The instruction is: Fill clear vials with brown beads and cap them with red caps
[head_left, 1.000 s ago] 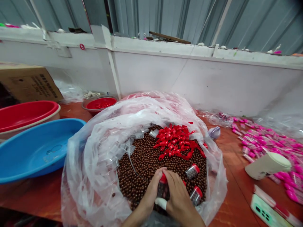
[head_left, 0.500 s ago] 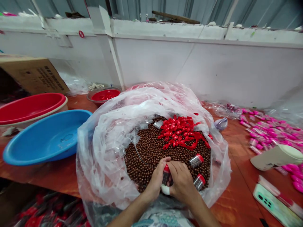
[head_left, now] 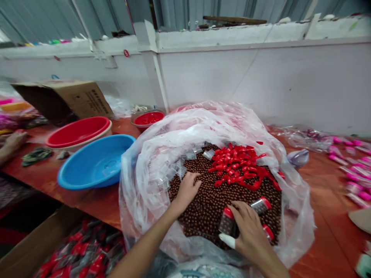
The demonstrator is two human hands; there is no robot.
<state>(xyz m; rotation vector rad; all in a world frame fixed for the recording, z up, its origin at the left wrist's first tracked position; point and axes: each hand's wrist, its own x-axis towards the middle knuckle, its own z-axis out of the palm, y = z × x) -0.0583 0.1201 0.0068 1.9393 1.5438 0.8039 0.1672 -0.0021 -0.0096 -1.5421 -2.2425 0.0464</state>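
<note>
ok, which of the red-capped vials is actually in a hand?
The red-capped vial gripped by the right hand. The other vial lies loose on the brown beads, just beyond it.

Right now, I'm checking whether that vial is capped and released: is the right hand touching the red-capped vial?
Touching. The head view shows the right hand wrapped around the red-capped vial, its fingers curled over the body, above the brown beads.
</note>
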